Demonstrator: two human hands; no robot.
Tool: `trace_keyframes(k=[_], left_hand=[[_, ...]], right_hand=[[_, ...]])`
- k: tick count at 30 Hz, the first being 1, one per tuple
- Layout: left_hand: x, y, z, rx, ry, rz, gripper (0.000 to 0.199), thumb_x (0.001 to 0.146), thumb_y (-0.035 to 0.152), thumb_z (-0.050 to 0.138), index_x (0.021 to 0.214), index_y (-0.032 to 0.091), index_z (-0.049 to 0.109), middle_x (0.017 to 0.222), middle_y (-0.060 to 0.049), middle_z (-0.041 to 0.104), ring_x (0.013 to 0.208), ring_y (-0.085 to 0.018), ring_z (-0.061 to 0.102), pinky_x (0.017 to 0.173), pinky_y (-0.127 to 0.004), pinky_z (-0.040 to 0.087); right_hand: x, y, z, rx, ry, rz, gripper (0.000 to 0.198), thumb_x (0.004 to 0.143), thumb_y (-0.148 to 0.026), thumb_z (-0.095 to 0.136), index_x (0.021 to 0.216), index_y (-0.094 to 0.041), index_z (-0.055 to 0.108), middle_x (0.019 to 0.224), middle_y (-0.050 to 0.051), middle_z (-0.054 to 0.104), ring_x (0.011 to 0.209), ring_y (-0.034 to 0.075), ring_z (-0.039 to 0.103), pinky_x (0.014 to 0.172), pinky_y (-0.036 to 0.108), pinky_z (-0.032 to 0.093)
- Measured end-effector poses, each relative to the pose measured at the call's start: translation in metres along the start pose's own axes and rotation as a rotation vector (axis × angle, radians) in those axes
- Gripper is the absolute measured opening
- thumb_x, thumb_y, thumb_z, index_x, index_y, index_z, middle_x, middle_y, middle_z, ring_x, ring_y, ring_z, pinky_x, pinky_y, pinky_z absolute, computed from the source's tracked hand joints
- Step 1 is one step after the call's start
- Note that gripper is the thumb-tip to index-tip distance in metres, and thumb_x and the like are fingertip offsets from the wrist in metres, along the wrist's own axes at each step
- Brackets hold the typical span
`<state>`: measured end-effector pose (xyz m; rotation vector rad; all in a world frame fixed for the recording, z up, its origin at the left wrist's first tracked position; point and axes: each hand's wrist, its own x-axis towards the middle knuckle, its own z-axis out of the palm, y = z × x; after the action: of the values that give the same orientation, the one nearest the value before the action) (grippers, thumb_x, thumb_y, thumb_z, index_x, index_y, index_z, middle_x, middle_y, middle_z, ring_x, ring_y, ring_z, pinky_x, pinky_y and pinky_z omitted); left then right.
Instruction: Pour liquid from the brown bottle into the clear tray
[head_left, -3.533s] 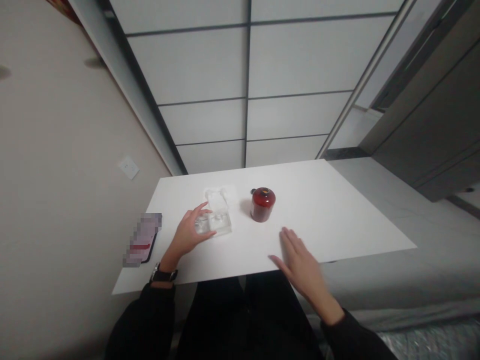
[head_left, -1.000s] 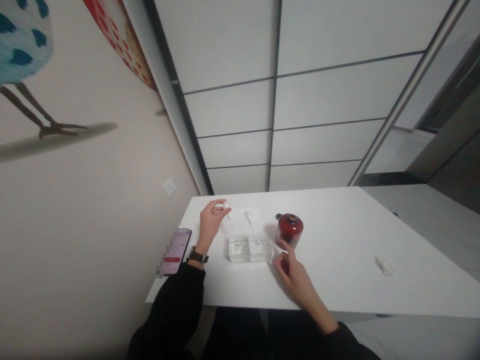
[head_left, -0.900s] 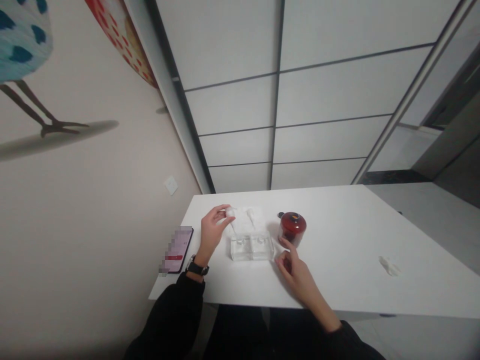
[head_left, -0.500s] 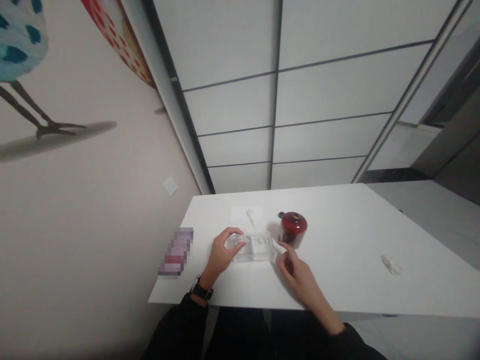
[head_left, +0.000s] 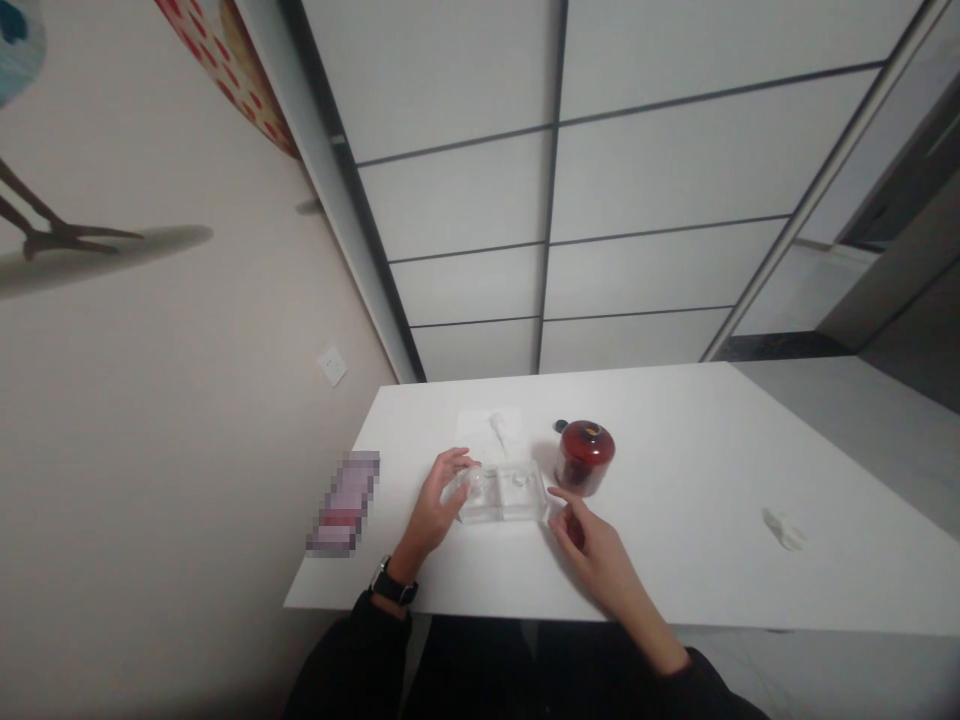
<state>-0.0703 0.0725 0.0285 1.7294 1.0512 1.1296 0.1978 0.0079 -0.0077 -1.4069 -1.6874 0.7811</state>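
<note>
A clear, box-like container (head_left: pixel 517 508) with two sections lies on the white table in front of me. My left hand (head_left: pixel 439 505) is at its left end, thumb and fingers apart, beside a small clear rounded piece (head_left: pixel 478 484). At the right end, my right hand (head_left: pixel 589 540) has its index finger and thumb against the container's edge, the other fingers curled in. Just beyond that hand stands a dark red, translucent jar (head_left: pixel 585 460) with an opening on top. A small black cap (head_left: pixel 561 426) lies behind the jar.
Behind the container, a white cotton-swab-like item (head_left: pixel 498 430) rests on a pale sheet (head_left: pixel 469 425). A crumpled white tissue (head_left: pixel 784 528) lies on the table (head_left: pixel 675 480) at the right. Toward the left edge is a blurred pinkish packet (head_left: pixel 346 505).
My left hand has loosened and drawn slightly left, its fingers spreading from the small clear piece. My right hand stays at the container's right end. The view has shifted a little.
</note>
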Motion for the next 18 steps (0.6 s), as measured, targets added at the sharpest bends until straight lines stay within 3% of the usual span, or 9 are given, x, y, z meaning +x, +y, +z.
trace_keyframes(k=[3,5,9,12,18], left_hand=[[-0.001,0.002,0.0,0.031,-0.095,-0.01,0.062,0.097,0.04,0.069,0.15,0.023,0.043,0.137,-0.015,0.068,0.145,-0.031,0.054,0.126,-0.053,0.035],[-0.001,-0.001,0.003,0.053,-0.094,-0.029,0.066,0.092,0.04,0.076,0.148,0.025,0.044,0.145,-0.016,0.063,0.149,-0.033,0.049,0.126,-0.054,0.035],[0.001,-0.012,0.006,-0.018,-0.029,-0.031,0.059,0.085,0.042,0.084,0.13,0.025,0.052,0.15,-0.016,0.055,0.147,-0.035,0.049,0.123,-0.056,0.039],[0.003,-0.016,0.004,-0.009,-0.092,-0.018,0.045,0.088,0.044,0.081,0.122,0.023,0.06,0.148,-0.015,0.057,0.145,-0.034,0.05,0.125,-0.056,0.035],[0.004,-0.014,0.002,0.004,-0.109,-0.03,0.054,0.089,0.043,0.08,0.135,0.024,0.059,0.149,-0.013,0.058,0.145,-0.034,0.05,0.126,-0.055,0.036]], right_hand=[[0.0,-0.001,0.0,0.005,-0.001,0.001,0.046,0.103,-0.045,0.047,0.134,-0.015,0.06,0.078,0.001,0.065,0.063,0.02,0.062,0.066,0.032,0.051],[0.0,-0.001,0.0,0.005,0.006,0.001,0.046,0.102,-0.045,0.047,0.134,-0.015,0.061,0.078,0.001,0.065,0.064,0.02,0.062,0.066,0.032,0.051],[0.0,0.001,0.0,0.003,0.012,0.006,0.047,0.102,-0.046,0.049,0.134,-0.014,0.061,0.078,0.001,0.065,0.063,0.02,0.062,0.066,0.031,0.051],[0.0,0.001,0.001,0.004,0.014,0.008,0.047,0.101,-0.046,0.049,0.133,-0.014,0.062,0.078,0.001,0.065,0.064,0.02,0.062,0.065,0.031,0.051],[0.001,0.001,0.0,-0.004,0.012,0.005,0.045,0.101,-0.046,0.049,0.131,-0.015,0.063,0.077,0.001,0.065,0.063,0.019,0.061,0.064,0.031,0.05]])
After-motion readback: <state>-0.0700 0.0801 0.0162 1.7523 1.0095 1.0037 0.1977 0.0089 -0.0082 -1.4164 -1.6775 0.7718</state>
